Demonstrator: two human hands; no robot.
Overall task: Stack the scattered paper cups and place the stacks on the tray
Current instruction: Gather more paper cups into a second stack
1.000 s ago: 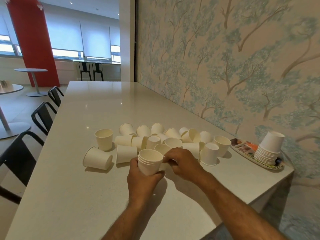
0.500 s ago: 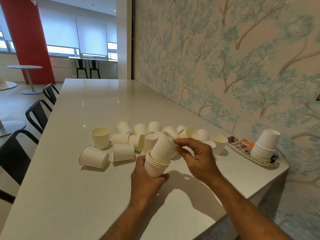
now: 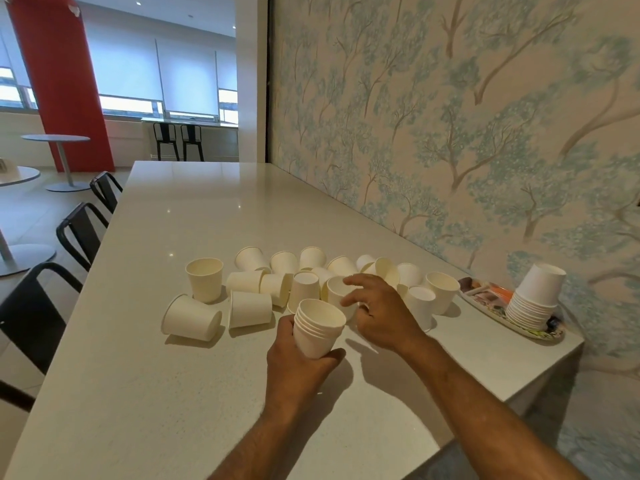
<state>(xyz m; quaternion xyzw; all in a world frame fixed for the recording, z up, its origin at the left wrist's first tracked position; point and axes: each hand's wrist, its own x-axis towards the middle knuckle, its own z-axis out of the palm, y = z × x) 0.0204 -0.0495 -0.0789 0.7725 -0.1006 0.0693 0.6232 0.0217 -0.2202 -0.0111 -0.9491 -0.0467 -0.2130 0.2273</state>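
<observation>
A: Beyond the right hand's (image 3: pixel 381 315) fingertips (image 3: pixel 349 299) sits the next upright paper cup (image 3: pixel 337 292); fingers spread, loosely curved, grasping nothing.
B: Left hand (image 3: pixel 298 358) wraps the nested stack (image 3: pixel 318 327), mouths up, plain white.
A: Advice: pinch that rim, drop it in straight, keep the stack tilted toward it.
B: Tray (image 3: pixel 485 304) off right, one inverted stack (image 3: pixel 535 296) aboard.

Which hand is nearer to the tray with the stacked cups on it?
The right hand. It reaches over the scattered cups, to the left of the tray. The left hand is further left and nearer the person, holding a small stack of cups.
</observation>
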